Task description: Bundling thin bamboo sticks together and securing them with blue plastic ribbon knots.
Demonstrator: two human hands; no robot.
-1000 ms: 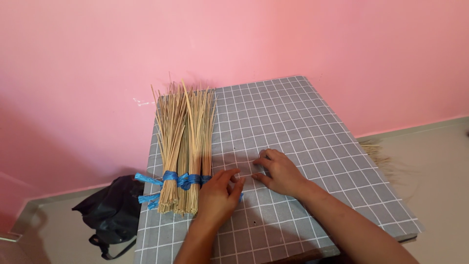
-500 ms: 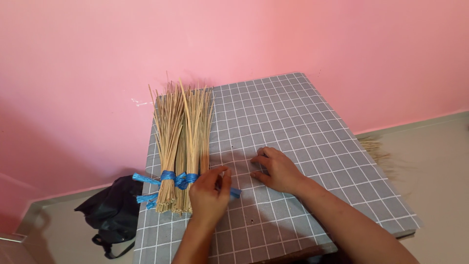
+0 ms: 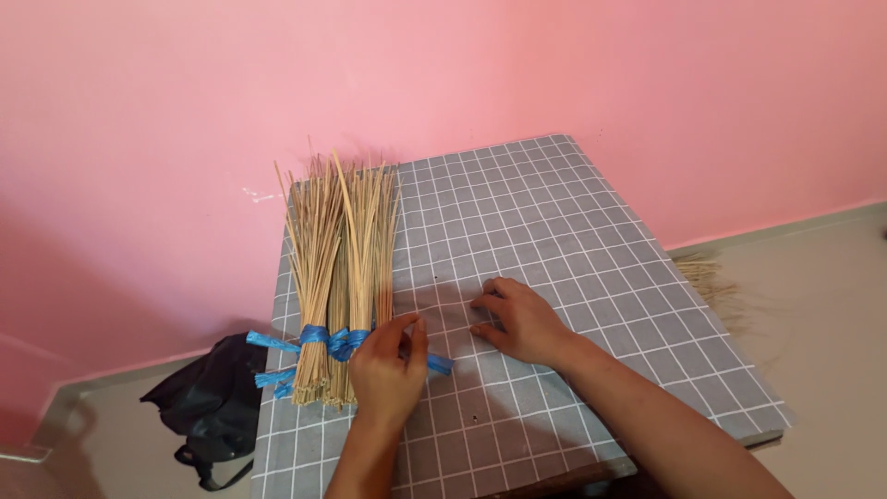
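Several bundles of thin tan sticks (image 3: 337,249), each tied near the base with blue plastic strip (image 3: 319,334), lie side by side along the left part of a low table covered with a grey checked cloth (image 3: 554,231). My left hand (image 3: 388,365) rests on the rightmost bundle at its blue tie, fingers curled over it; a blue strip end (image 3: 440,363) sticks out to the right of the hand. My right hand (image 3: 517,319) lies flat on the cloth, fingers spread, apart from the bundles.
A black bag (image 3: 208,397) lies on the floor at the table's left front corner. Loose tan sticks (image 3: 707,277) lie on the floor to the right of the table. A pink wall (image 3: 443,74) stands right behind the table.
My left hand has moved left from the cloth onto the rightmost bundle's blue tie. The right hand has stayed almost still on the cloth.
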